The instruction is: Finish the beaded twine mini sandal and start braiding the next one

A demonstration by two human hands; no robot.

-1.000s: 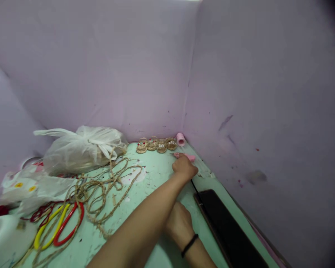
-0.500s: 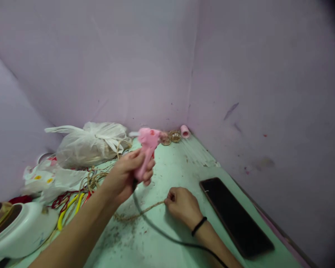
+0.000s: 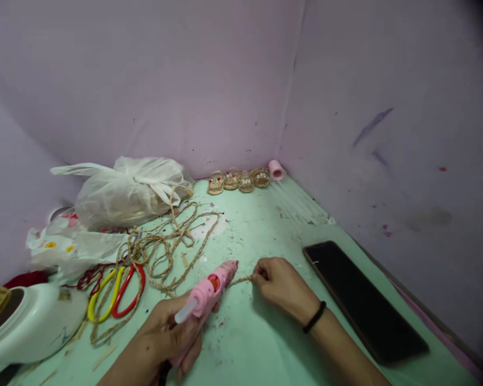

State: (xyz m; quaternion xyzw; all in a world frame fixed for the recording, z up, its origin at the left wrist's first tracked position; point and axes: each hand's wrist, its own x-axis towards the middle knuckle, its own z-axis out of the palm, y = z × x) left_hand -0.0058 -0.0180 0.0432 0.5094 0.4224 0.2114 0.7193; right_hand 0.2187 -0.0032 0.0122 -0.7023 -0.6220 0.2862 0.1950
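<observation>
My left hand [image 3: 171, 338] is wrapped round the handle of a pink glue gun [image 3: 209, 292], low over the table. A pale glue stick [image 3: 186, 311] sticks out of its back end, and the nozzle points away toward the end of the rope. With thumb and finger, my right hand [image 3: 279, 284] pinches the end of a braided jute rope [image 3: 241, 280]. The glue gun hides part of that rope. More jute rope [image 3: 185, 236] lies in loose loops on the green tabletop [image 3: 241, 230], left of the gun.
Scissors [image 3: 118, 295] with yellow and red handles lie under rope at left, near a white container [image 3: 44, 321]. A tied plastic bag [image 3: 132, 193] stands behind. Several small woven pieces [image 3: 246, 181] and a pink spool [image 3: 276, 170] line the back wall. A phone [image 3: 362, 300] lies at right.
My left hand has lowered the glue gun toward me and turned its nozzle to point away, beside the rope end. My right hand still pinches the rope. The camera view has shifted.
</observation>
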